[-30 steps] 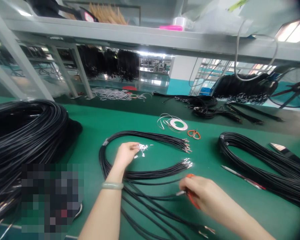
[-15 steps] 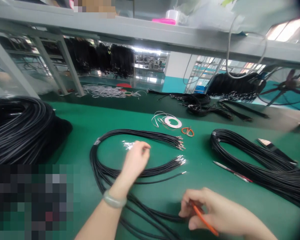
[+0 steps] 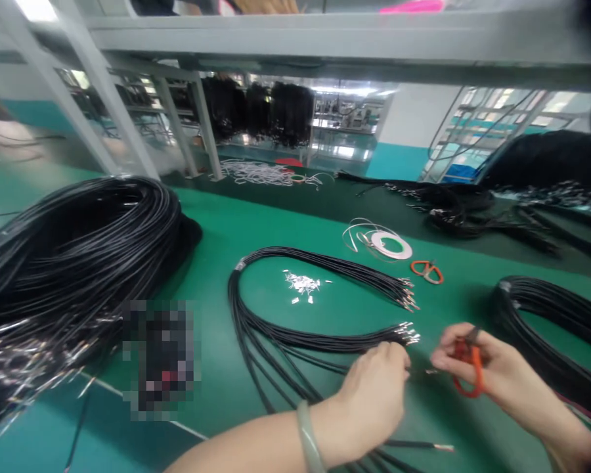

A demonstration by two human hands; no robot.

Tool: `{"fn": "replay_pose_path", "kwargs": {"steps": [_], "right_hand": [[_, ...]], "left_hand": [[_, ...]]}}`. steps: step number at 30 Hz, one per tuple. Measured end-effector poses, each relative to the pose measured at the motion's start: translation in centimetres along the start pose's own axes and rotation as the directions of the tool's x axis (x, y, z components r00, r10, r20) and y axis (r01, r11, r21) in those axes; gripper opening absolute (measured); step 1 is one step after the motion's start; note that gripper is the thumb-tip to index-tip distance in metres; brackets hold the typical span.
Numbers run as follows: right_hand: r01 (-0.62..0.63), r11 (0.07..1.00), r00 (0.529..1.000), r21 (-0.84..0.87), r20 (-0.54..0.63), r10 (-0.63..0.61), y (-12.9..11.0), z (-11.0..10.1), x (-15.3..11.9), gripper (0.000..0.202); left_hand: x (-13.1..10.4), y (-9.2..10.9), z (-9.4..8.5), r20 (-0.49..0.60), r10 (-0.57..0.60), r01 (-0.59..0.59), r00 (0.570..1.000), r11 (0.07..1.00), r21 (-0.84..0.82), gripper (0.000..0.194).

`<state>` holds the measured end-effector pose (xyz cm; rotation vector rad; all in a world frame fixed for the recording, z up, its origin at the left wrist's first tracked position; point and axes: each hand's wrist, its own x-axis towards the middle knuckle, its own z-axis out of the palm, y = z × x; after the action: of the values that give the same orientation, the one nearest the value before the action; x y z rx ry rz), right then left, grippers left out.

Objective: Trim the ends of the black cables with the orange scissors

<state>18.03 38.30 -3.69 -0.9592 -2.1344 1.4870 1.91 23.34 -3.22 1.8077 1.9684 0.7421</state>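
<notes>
My left hand [image 3: 377, 394], a pale green bangle at its wrist, is closed at the ends of the black cables, just below the metal-tipped bundle [image 3: 325, 338]. What its fingers pinch is too small to name. Right of it, my right hand [image 3: 473, 361] holds orange-handled snips [image 3: 477, 373], its fingertips close to a small metal tip [image 3: 431, 372]. The cable loop curves left, bound with a clear tie [image 3: 240, 265]. Inside the loop lies a small pile of white tags [image 3: 303, 283].
A large black cable coil [image 3: 93, 243] fills the left. Another looped bundle [image 3: 561, 302] lies at right. Beyond the hands are a white ring of tape [image 3: 391, 245] and orange-handled scissors [image 3: 427, 271]. White strips [image 3: 261, 172] lie under the shelf.
The view has shifted left. My left hand has moved from beside the white tags to the cable ends, closer to my right hand, which still holds the orange-handled snips, now raised.
</notes>
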Motion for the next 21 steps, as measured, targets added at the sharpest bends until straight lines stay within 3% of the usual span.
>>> {"fn": "replay_pose_path", "kwargs": {"steps": [4,8,11,13,16,18,21], "right_hand": [[-0.057,0.998,0.994,0.010,-0.097,0.057,-0.2,-0.7,-0.7,0.046],[-0.051,0.995,0.978,0.092,-0.197,0.068,0.2,0.3,-1.0,0.046],[0.021,0.985,0.956,0.170,-0.293,0.030,0.2,1.4,-1.1,0.044],[0.052,0.986,0.952,0.157,-0.307,-0.001,-0.4,1.8,-1.3,0.041],[0.110,0.993,0.989,0.037,-0.107,-0.105,-2.1,2.2,-1.7,0.038],[0.167,0.985,0.982,-0.052,0.102,-0.161,-3.4,2.4,-2.0,0.039],[0.151,0.979,0.967,-0.135,0.225,-0.118,-4.9,2.9,-2.4,0.035]], "left_hand": [[-0.6,0.5,-0.6,-0.087,-0.019,0.000,0.996,0.975,-0.223,0.022],[-0.5,0.7,-0.6,-0.107,-0.074,0.024,0.992,0.914,-0.406,0.020],[0.0,0.6,-0.7,-0.120,-0.120,0.028,0.985,0.811,-0.584,0.014],[0.5,0.3,-1.0,-0.101,-0.202,0.069,0.974,0.692,-0.719,0.014],[1.3,-0.4,-1.6,-0.005,-0.291,0.148,0.957,0.502,-0.852,0.019],[1.8,-0.9,-2.0,0.062,-0.292,0.192,0.954,0.440,-0.877,0.023],[2.2,-1.2,-2.2,0.102,-0.285,0.220,0.953,0.417,-0.882,0.025]]}}
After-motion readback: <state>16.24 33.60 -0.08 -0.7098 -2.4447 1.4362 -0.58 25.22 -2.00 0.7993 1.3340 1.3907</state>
